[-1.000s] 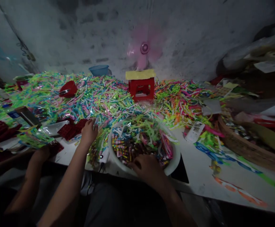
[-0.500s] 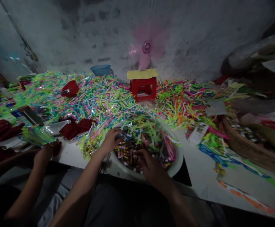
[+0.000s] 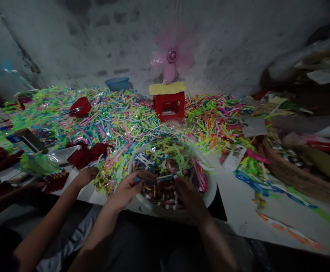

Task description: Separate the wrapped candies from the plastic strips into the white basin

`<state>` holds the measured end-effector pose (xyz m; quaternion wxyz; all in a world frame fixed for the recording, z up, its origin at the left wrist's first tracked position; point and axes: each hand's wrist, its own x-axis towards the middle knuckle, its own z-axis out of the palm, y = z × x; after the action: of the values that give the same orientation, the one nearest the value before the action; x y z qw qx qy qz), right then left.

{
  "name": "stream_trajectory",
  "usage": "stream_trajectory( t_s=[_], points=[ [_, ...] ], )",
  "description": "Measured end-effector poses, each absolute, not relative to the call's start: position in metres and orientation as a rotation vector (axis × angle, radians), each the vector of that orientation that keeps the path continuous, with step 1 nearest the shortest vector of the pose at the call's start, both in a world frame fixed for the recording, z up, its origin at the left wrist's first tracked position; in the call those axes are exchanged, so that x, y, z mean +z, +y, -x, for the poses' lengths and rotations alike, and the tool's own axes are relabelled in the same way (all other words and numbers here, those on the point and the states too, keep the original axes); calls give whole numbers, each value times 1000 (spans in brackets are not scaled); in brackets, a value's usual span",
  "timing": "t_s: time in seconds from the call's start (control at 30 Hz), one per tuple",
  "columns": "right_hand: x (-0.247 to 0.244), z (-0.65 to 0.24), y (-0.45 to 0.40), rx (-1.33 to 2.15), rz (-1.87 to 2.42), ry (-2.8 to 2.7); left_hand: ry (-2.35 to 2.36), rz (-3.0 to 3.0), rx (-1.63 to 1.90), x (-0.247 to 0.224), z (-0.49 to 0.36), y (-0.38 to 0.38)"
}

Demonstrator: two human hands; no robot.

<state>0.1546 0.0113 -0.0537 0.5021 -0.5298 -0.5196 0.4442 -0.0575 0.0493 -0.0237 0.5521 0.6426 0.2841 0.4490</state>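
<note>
Above a pale round basin my left hand is closed, with a bit of blue showing at its fingers. A thin light-blue and white strip spans the gap to my right hand, whose fingers are bent and seem to pinch its far end; they are dark and blurred. Beneath both hands the basin holds many small brown stick-like pieces with coloured parts. Yellow-green and white ribbon strips lie at its back.
A co-worker's hand reaches in from the left, near dark red racks. Behind the basin spreads a heap of coloured strips. A red stool, a pink fan, a red bowl and a wide basket stand around.
My hands have come up and closer together, with a light-blue strip now between them. The co-worker's hand has moved right, away from the rack with green strips. The view has shifted slightly.
</note>
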Motion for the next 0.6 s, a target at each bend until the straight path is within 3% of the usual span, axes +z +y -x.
stream_trajectory(
  t_s=[0.3, 0.47, 0.6],
  points=[
    [-51, -155, 15, 1343, 1230, -839, 425, -1502, 1089, -49, 28, 28],
    [-57, -154, 13, 1209, 1224, -924, 719, -880, 1232, -49, -2, 25],
    [-62, -150, 10, 1102, 1341, -1182, 756, -805, 1204, -42, -14, 30]
  ],
)
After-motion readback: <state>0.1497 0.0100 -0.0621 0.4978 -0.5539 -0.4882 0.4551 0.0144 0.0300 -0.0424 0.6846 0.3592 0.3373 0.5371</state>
